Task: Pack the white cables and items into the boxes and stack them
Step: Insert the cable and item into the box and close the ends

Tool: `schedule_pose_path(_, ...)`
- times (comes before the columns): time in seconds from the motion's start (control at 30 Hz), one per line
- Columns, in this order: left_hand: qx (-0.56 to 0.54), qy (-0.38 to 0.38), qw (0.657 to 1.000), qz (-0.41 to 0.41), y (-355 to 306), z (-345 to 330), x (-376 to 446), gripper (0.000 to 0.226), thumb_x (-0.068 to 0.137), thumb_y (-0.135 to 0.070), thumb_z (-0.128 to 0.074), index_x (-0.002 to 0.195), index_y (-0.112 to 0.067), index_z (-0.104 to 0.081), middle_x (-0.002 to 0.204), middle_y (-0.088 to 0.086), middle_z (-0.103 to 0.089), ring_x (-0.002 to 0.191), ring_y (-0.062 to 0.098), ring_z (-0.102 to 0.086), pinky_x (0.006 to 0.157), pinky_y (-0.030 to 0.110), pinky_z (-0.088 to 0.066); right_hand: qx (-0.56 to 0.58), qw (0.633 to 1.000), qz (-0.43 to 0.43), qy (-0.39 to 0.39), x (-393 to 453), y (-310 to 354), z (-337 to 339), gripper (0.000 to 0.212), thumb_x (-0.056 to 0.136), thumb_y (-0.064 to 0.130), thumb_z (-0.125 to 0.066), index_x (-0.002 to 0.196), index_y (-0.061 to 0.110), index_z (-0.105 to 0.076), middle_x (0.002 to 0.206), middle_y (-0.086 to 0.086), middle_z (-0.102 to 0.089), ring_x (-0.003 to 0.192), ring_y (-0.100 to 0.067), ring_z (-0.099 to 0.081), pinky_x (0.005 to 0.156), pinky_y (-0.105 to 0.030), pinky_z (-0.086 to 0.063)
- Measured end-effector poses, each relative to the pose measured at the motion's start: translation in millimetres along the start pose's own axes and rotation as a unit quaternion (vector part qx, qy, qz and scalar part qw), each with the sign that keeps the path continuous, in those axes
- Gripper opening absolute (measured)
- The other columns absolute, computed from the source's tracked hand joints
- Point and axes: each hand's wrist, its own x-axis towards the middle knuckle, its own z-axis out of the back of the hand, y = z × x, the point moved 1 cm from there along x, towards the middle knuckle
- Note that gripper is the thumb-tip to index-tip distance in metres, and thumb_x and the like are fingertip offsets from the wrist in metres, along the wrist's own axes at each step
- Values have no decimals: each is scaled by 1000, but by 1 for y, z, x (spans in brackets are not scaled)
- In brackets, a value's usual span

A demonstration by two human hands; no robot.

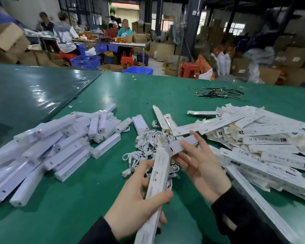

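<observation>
- The left hand [139, 194] grips a long narrow white cardboard box [157, 182], thumb curled across its top face and fingers wrapped beneath; the box runs from the table's near edge up toward the middle.
- The right hand [201, 166] holds a short white rectangular bar-shaped item [180, 144] between thumb and fingertips, right at the far open end of that box.
- A tangled heap of thin white cables [148, 143] lies on the green table surface [99, 191], just behind both hands, about mid-table.
- A loose pile of white bar-shaped items in clear wrapping [60, 141] covers the left side, reaching the left edge.
- A spread of flat printed white boxes [257, 138] fills the right side, running to the right edge.
- A small bundle of dark thin wires [218, 93] sits toward the far edge, well apart from the piles.
- Both forearms wear black sleeves [243, 213].
</observation>
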Motion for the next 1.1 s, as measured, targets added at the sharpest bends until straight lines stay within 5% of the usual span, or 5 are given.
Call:
schedule_pose_path(0.4,-23,118,993,-10,-10,1,-2,101,69,6,-57,130,-69,-27,87,23,-66,56,38,-65,50,38,-55,-42,998,35,17,-1,9,7,62,74,14,-69,127,42,-54,97,-5,-73,76,-15,-68,59,-24,-57)
schedule_pose_path(0.53,-63,129,990,12,-11,4,-5,83,56,-9,-55,119,-64,-46,68,18,-60,51,34,-64,51,37,-53,-69,996,56,31,2,8,9,40,83,25,-63,120,40,-60,88,2,-70,76,-17,-67,61,-26,-57)
schedule_pose_path(0.7,-54,150,987,17,-15,6,-2,86,62,-8,-54,133,-52,-37,66,19,-59,48,30,-61,46,33,-53,-103,991,80,32,2,9,12,34,83,32,-62,116,38,-64,99,-1,-68,88,-21,-67,64,-31,-58)
schedule_pose_path(0.93,-32,121,992,31,-13,6,-1,78,63,0,-54,128,-41,-42,75,19,-58,44,29,-57,39,28,-48,-133,987,88,-25,2,4,13,33,79,28,-68,112,24,-67,81,2,-71,62,-11,-64,54,-24,-56)
schedule_pose_path(1.1,-25,96,995,25,-15,3,-3,70,58,-10,-60,122,-34,-44,71,30,-40,48,30,-45,37,24,-43,-145,980,81,-107,5,6,21,10,84,14,-71,94,15,-69,68,0,-66,45,-10,-55,47,-22,-53)
